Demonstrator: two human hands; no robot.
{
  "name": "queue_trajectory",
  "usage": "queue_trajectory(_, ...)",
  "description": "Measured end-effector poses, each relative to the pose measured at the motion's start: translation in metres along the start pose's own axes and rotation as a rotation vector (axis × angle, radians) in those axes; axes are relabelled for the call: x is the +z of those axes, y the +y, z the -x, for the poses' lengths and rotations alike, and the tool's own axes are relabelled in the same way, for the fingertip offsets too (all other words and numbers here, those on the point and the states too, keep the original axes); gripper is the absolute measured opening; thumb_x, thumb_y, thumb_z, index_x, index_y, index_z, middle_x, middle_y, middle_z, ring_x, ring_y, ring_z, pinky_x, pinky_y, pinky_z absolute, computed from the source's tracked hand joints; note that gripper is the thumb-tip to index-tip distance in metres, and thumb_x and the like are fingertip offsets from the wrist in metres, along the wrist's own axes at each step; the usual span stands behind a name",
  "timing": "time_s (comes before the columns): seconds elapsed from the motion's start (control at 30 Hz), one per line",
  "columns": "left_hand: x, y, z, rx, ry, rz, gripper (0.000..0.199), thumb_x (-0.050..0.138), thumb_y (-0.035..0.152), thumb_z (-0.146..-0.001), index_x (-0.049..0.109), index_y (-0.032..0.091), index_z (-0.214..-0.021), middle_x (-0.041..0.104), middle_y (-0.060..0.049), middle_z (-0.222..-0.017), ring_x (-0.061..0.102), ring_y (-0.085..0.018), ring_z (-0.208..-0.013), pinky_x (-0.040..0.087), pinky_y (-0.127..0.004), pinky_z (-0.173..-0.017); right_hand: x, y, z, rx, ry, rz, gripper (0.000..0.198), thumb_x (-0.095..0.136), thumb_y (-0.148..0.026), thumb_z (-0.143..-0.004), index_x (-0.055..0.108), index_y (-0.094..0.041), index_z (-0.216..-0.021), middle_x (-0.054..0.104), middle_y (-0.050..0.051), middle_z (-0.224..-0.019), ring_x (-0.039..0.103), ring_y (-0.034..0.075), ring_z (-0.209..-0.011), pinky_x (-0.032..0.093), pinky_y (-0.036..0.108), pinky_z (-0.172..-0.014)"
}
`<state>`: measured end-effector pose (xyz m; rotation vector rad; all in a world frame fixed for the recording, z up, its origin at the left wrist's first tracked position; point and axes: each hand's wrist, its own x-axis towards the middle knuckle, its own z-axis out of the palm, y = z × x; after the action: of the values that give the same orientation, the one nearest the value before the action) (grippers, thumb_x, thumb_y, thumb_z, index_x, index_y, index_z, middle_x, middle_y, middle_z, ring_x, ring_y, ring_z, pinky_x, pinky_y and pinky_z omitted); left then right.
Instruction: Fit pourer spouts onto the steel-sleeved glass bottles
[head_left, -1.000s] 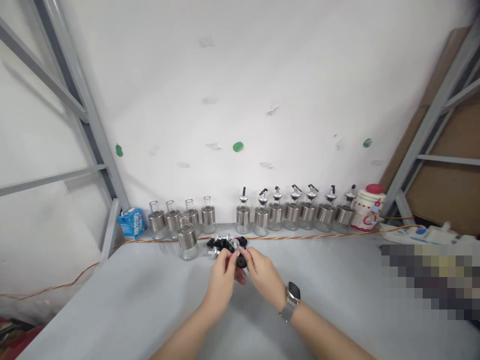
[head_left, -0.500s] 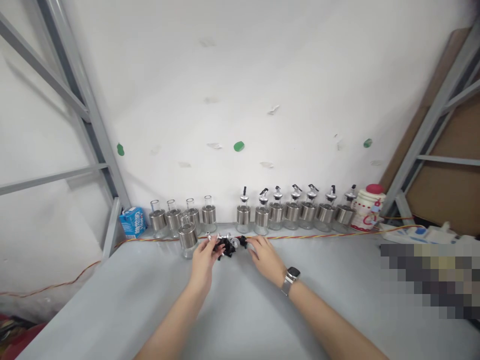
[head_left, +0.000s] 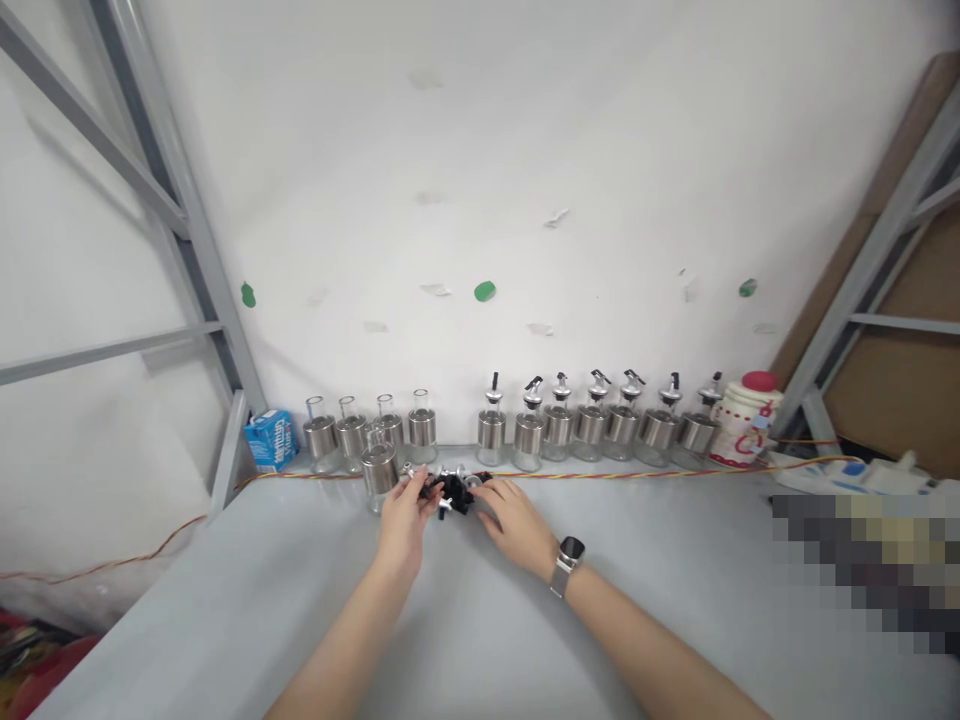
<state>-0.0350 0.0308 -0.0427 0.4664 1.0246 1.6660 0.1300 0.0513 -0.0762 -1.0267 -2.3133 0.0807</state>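
Observation:
My left hand (head_left: 403, 515) is closed on a silver-and-black pour spout (head_left: 411, 472), held between thumb and fingers. Beside it on the grey table lies a small pile of similar pour spouts (head_left: 454, 492). My right hand (head_left: 516, 518), with a watch (head_left: 567, 565) on the wrist, reaches the pile's right edge, its thumb apart from the fingers. Just left of my left hand stands a glass bottle with a steel band (head_left: 379, 468), its neck uncovered. Several more uncovered bottles (head_left: 321, 436) stand behind it. To the right is a row of bottles with spouts fitted (head_left: 559, 425).
A blue carton (head_left: 271, 440) stands at the back left, a white jar with a red lid (head_left: 744, 425) at the back right. A twisted red-yellow cable (head_left: 592, 475) runs along the table's back. White-blue items (head_left: 847, 472) and a blurred-out patch lie at right. Metal posts (head_left: 199, 250) frame the wall.
My right hand has shifted left, closer to the pile, and its thumb stands apart from its fingers. My left hand stays by the front bottle. The view has moved slightly.

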Motion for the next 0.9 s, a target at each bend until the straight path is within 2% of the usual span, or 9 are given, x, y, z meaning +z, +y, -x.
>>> queue_trajectory(0.33, -0.003, -0.002, -0.002, 0.007, 0.082, -0.097, 0.024, 0.068, 0.027, -0.060, 0.060, 0.011, -0.075, 0.063, -0.005, -0.073, 0.060, -0.012, -0.061, 0.042, -0.021, -0.054, -0.002, -0.015, -0.001, -0.093, -0.097, 0.047, 0.032, 0.046, -0.014, -0.081, 0.051, -0.027, -0.110, 0.053, 0.004, -0.104, 0.045, 0.018, -0.094, 0.037, 0.033, -0.083)
queue_trajectory(0.53, -0.006, -0.007, -0.006, -0.001, 0.112, -0.130, 0.028, 0.069, 0.030, -0.056, 0.060, 0.011, -0.075, 0.062, -0.004, -0.071, 0.058, -0.011, -0.058, 0.040, -0.021, -0.051, 0.003, -0.012, -0.002, -0.065, -0.100, 0.057, 0.017, 0.050, -0.019, -0.081, 0.057, -0.023, -0.096, 0.056, 0.003, -0.094, 0.046, 0.018, -0.089, 0.038, 0.031, -0.078)
queue_trajectory(0.7, -0.006, -0.009, -0.008, 0.024, 0.096, -0.151, 0.023, 0.066, 0.030, -0.060, 0.059, 0.012, -0.073, 0.062, -0.004, -0.072, 0.061, -0.013, -0.062, 0.043, -0.024, -0.057, 0.008, -0.007, -0.003, -0.027, -0.089, 0.043, 0.002, 0.056, -0.018, -0.076, 0.055, -0.019, -0.078, 0.057, 0.003, -0.083, 0.048, 0.018, -0.082, 0.039, 0.029, -0.072)
queue_trajectory(0.9, -0.006, -0.008, -0.005, 0.120, 0.099, -0.267, 0.029, 0.065, 0.037, -0.059, 0.059, 0.012, -0.073, 0.061, -0.006, -0.074, 0.058, -0.017, -0.070, 0.042, -0.028, -0.062, 0.007, -0.002, 0.000, 0.040, -0.027, 0.033, 0.006, 0.051, -0.012, -0.077, 0.053, -0.018, -0.079, 0.055, 0.004, -0.081, 0.049, 0.018, -0.079, 0.040, 0.030, -0.071)
